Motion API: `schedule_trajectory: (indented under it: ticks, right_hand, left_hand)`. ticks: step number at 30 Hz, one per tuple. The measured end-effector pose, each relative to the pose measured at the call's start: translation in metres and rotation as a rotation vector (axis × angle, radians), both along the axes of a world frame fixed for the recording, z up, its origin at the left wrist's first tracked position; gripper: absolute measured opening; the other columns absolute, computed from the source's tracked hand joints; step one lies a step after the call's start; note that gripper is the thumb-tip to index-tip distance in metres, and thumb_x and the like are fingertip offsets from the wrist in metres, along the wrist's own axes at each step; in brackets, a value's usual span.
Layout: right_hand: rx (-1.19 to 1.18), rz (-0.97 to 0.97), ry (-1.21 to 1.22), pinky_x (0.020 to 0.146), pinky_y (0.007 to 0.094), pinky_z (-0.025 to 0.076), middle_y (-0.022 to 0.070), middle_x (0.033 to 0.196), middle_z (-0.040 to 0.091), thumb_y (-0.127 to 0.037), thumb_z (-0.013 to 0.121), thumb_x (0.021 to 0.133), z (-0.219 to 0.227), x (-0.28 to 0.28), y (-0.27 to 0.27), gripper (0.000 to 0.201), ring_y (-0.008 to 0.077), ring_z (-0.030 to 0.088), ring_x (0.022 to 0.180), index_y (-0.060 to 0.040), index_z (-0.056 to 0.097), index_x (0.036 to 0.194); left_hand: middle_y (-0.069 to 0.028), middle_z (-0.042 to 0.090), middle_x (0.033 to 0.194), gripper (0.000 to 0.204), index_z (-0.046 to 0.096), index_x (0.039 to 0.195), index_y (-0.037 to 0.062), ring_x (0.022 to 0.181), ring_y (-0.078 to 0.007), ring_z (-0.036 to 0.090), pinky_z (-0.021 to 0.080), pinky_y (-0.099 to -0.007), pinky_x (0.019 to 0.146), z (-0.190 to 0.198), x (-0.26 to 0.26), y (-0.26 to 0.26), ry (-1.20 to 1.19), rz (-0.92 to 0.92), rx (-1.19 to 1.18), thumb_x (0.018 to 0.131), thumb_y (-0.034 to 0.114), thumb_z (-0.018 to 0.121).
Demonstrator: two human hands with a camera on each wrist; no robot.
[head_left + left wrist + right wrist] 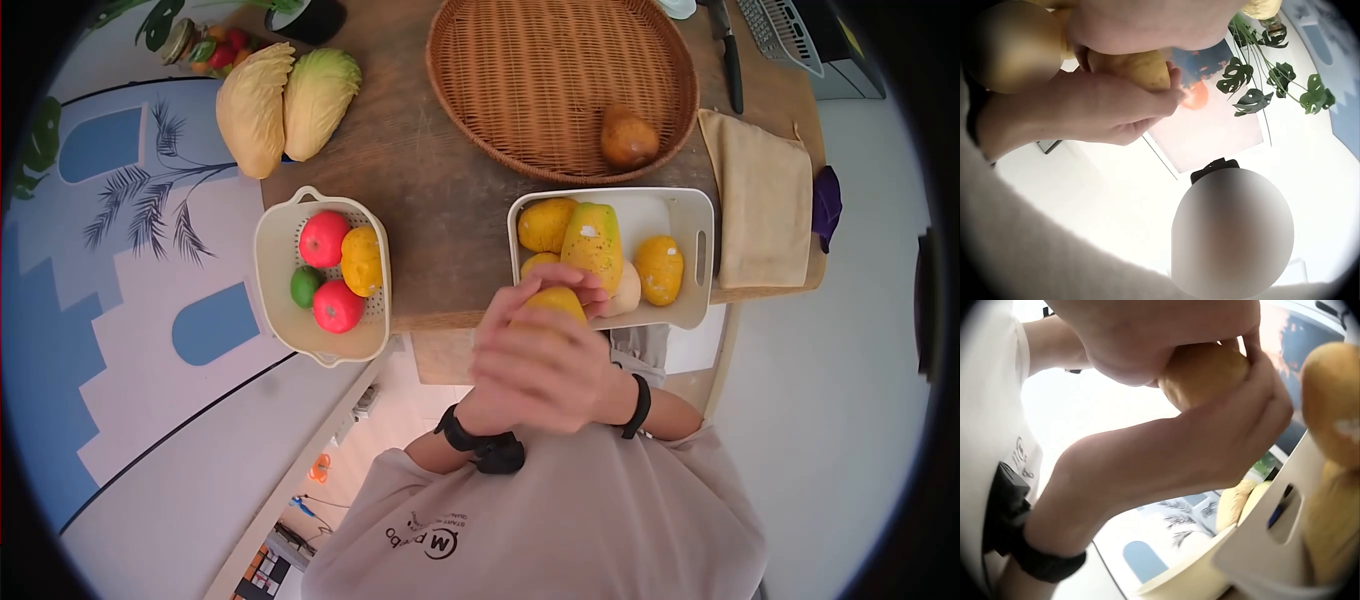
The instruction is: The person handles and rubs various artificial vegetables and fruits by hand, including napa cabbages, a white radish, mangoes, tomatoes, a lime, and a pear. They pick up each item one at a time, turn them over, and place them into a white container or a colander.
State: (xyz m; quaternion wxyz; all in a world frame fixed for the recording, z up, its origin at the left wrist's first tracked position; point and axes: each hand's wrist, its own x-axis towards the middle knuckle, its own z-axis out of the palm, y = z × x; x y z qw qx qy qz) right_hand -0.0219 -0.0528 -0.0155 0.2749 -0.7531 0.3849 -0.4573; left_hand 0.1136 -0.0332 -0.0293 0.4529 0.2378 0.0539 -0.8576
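Observation:
Both hands are wrapped round one yellow fruit (pixel 558 300), held in front of the chest at the near rim of a white bin (pixel 697 318). The left hand (pixel 497 318) grips it from the left and far side. Across the near side lies the blurred right hand (pixel 550 375), its fingers curved over the fruit. In the right wrist view the fruit (pixel 1204 374) shows between the right palm (pixel 1166 331) and the left hand (pixel 1235 428). The left wrist view shows part of the fruit (pixel 1147 70) by the right hand's fingers. Several yellow fruits and a green-yellow one (pixel 592 245) lie in the bin.
A cream basket (pixel 268 285) at left holds red, yellow and green fruits. Behind are a round wicker tray (pixel 540 80) with a brown fruit (pixel 629 138), two cabbages (pixel 318 100), and a jar. At right lie a knife (pixel 733 70), a cloth bag (pixel 765 210) and something purple (pixel 826 208).

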Motion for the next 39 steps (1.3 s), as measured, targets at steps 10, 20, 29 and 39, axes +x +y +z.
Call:
schedule_trajectory:
  ticks: [10, 20, 29, 39]
  right_hand:
    - [-0.235, 0.129, 0.008, 0.081, 0.0452, 0.062, 0.0162, 0.102, 0.076, -0.029, 0.077, 0.093, 0.004, -0.009, -0.018, 0.033, 0.0364, 0.075, 0.092, 0.0018, 0.075, 0.103]
    - [-0.257, 0.167, -0.186, 0.081, 0.0447, 0.065, 0.0166, 0.101, 0.076, -0.006, 0.064, 0.098, 0.010, -0.001, -0.020, 0.013, 0.0334, 0.075, 0.090, 0.0002, 0.075, 0.094]
    - [-0.182, 0.067, -0.071, 0.085, 0.0446, 0.065, 0.0154, 0.109, 0.076, -0.016, 0.085, 0.075, 0.014, 0.005, -0.015, 0.028, 0.0356, 0.075, 0.095, -0.0021, 0.078, 0.098]
    - [-0.273, 0.349, 0.148, 0.103, 0.0468, 0.056, 0.0159, 0.114, 0.075, -0.012, 0.065, 0.086, 0.009, 0.011, -0.007, 0.021, 0.0353, 0.070, 0.112, -0.0027, 0.078, 0.099]
  left_hand:
    - [-0.0068, 0.064, 0.138, 0.050, 0.059, 0.140, 0.0073, 0.130, -0.0178, 0.060, 0.045, -0.0344, 0.114, 0.020, -0.009, -0.003, -0.379, 0.046, -0.457, 0.117, 0.041, 0.031]
    - [-0.0069, 0.067, 0.131, 0.049, 0.061, 0.133, 0.0028, 0.128, -0.0166, 0.061, 0.047, -0.0345, 0.112, 0.016, 0.007, 0.000, -0.585, -0.201, -0.316, 0.116, 0.039, 0.033]
    - [-0.0134, 0.068, 0.119, 0.040, 0.061, 0.114, 0.0044, 0.116, -0.0252, 0.064, 0.049, -0.0411, 0.108, 0.025, 0.001, -0.007, -0.320, 0.063, 0.005, 0.113, 0.036, 0.036]
    - [-0.0100, 0.066, 0.127, 0.041, 0.061, 0.123, 0.0054, 0.121, -0.0209, 0.062, 0.047, -0.0382, 0.112, 0.006, 0.017, -0.005, -0.066, 0.091, -0.162, 0.114, 0.036, 0.035]
